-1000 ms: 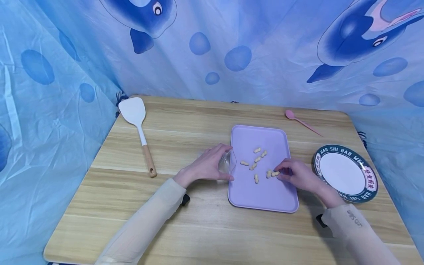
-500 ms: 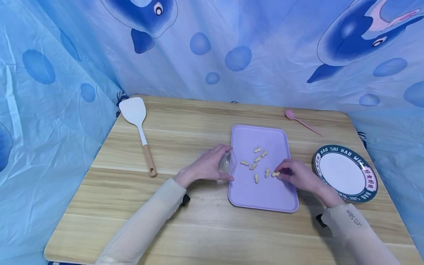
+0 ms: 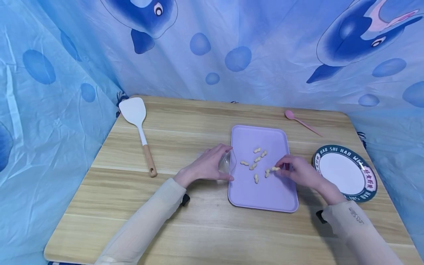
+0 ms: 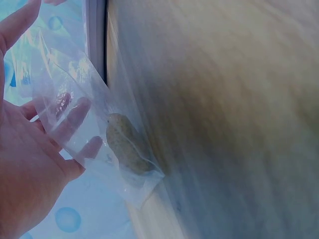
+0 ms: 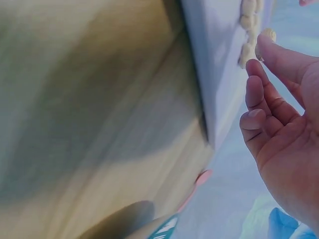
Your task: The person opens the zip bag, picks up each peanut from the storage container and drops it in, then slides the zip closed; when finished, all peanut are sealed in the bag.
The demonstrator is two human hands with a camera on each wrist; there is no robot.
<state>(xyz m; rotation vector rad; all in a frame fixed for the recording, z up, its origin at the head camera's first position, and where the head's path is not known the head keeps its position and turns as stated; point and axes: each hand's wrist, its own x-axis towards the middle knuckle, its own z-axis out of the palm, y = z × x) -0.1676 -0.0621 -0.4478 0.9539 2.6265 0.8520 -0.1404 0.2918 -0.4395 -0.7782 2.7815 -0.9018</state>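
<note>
- We see the right hand [image 3: 299,171] pinching a peanut [image 3: 275,168] over the tray [image 3: 263,197], slightly farther from us than half a second ago.
- The left hand [image 3: 207,165] still holds a clear bag [image 3: 226,163] at the tray's left edge, thumb and fingers wide apart.
- Fingers partly hide the pinched peanut; we see another peanut [image 4: 128,143] dimly through the bag.

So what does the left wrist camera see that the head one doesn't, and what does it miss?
Only the left wrist view shows a peanut in the clear bag. Only the head view shows the white spatula, the pink spoon, the plate and the peanuts on the tray. Both show the left hand, the clear bag, the tray's edge and the table.
</note>
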